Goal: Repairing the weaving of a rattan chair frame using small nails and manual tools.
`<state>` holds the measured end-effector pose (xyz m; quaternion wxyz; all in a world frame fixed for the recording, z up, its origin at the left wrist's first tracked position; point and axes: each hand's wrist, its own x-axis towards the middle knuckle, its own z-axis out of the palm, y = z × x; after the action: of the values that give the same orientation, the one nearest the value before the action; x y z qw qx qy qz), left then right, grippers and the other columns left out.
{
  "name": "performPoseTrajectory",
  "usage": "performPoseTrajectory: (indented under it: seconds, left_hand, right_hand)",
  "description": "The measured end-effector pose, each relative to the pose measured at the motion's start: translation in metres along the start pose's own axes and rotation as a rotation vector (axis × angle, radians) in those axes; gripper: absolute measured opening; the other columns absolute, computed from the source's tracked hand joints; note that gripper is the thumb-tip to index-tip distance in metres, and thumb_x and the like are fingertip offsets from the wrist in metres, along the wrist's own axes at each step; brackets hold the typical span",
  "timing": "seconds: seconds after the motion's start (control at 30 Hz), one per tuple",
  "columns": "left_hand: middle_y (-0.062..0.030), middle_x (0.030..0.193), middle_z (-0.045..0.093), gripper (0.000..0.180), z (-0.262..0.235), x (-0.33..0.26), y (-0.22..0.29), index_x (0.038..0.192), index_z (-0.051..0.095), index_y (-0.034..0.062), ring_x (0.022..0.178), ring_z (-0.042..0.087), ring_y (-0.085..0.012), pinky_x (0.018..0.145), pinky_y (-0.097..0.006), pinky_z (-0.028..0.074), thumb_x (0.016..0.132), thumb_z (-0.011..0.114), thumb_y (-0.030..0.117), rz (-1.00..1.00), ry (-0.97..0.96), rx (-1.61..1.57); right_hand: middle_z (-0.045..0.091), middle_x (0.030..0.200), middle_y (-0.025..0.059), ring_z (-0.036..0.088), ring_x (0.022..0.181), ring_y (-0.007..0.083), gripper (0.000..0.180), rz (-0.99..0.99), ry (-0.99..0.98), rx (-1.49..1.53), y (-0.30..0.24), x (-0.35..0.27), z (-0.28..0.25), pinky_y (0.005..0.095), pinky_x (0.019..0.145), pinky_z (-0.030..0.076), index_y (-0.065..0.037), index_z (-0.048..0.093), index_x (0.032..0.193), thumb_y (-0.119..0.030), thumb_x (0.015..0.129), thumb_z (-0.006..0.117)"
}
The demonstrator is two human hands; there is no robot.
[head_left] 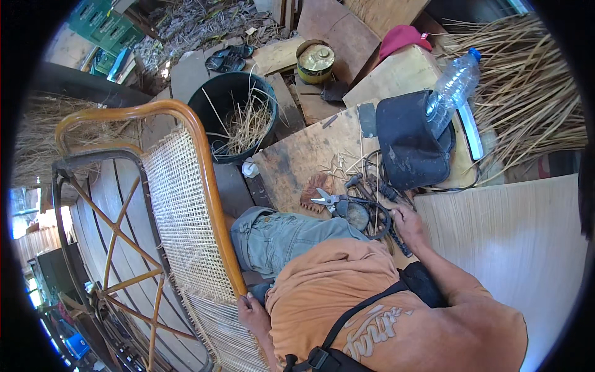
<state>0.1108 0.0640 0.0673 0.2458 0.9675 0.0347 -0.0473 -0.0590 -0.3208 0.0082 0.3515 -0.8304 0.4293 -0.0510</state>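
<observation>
On my left leans a rattan chair [209, 170] with a glossy brown frame and a woven cane panel [180, 198]. Loose strands run across the panel's lower part. My left hand [253, 315] is closed around the frame's edge beside my thigh. My right hand [409, 226] is over a heap of hand tools on the wooden board [288, 164], its fingers bent together at the dark handles; what they hold cannot be made out. Pruning shears [331, 199] with spread blades lie left of that hand, beside a reddish-brown toothed block [313, 193].
A dark bucket [266, 99] of cane scraps stands beyond the chair. A black bag [406, 149] with a plastic bottle [455, 84] sits past the tools. Long rattan strips [527, 93] pile up at far right, near a pale wooden panel [502, 229]. Sandals [228, 59] and a tin [316, 59] lie farther off.
</observation>
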Motion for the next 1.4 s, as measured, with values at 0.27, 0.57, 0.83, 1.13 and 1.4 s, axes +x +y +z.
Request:
performPoseTrajectory:
  seconds: [0.27,0.57,0.83,1.13,1.4]
  left_hand:
    - [-0.0154,0.063,0.050,0.020,-0.004,-0.001,0.000,0.076,0.050,0.0014,0.056,0.049,-0.0313,0.053,-0.039,0.039,0.088,0.055,0.017,-0.014,0.014,0.037]
    - [-0.0151,0.065,0.058,0.021,-0.002,-0.003,-0.008,0.075,0.056,0.0030,0.059,0.057,-0.0324,0.054,-0.042,0.043,0.084,0.060,0.021,-0.033,-0.032,0.049]
    - [-0.0135,0.071,0.060,0.014,-0.005,-0.008,-0.014,0.079,0.059,0.0048,0.063,0.058,-0.0315,0.057,-0.041,0.045,0.082,0.061,0.019,0.008,-0.007,-0.039]
    - [-0.0141,0.071,0.060,0.016,0.000,-0.004,-0.014,0.081,0.061,0.0034,0.064,0.058,-0.0306,0.060,-0.040,0.045,0.083,0.059,0.019,-0.086,-0.086,-0.189]
    - [-0.0149,0.081,0.064,0.031,-0.061,0.020,0.023,0.098,0.062,0.0013,0.073,0.060,-0.0226,0.069,-0.033,0.047,0.087,0.058,0.029,-0.157,-0.382,-0.390]
  right_hand:
    - [0.061,0.087,0.0212,0.062,0.077,0.0379,0.027,0.206,-0.513,-0.472,-0.007,-0.059,0.013,0.0457,0.065,0.049,-0.001,0.053,0.098,-0.025,0.086,0.050]
    - [0.053,0.101,0.0133,0.055,0.104,0.0340,0.023,0.199,-0.374,-0.694,0.008,-0.050,0.057,0.0426,0.074,0.052,-0.007,0.049,0.102,-0.023,0.087,0.048]
    - [0.062,0.095,0.0259,0.060,0.092,0.0406,0.037,0.241,-0.531,-0.402,-0.029,-0.046,0.002,0.0462,0.081,0.047,0.002,0.052,0.097,-0.033,0.088,0.044]
    - [0.063,0.093,0.0228,0.060,0.087,0.0393,0.031,0.099,-0.700,-0.523,-0.041,-0.028,-0.078,0.0449,0.076,0.048,-0.004,0.063,0.099,-0.028,0.080,0.055]
    - [0.065,0.086,0.0116,0.062,0.079,0.0256,0.027,-0.421,-0.945,-0.127,-0.224,0.012,-0.044,0.0342,0.074,0.048,-0.005,0.063,0.099,-0.014,0.074,0.069]
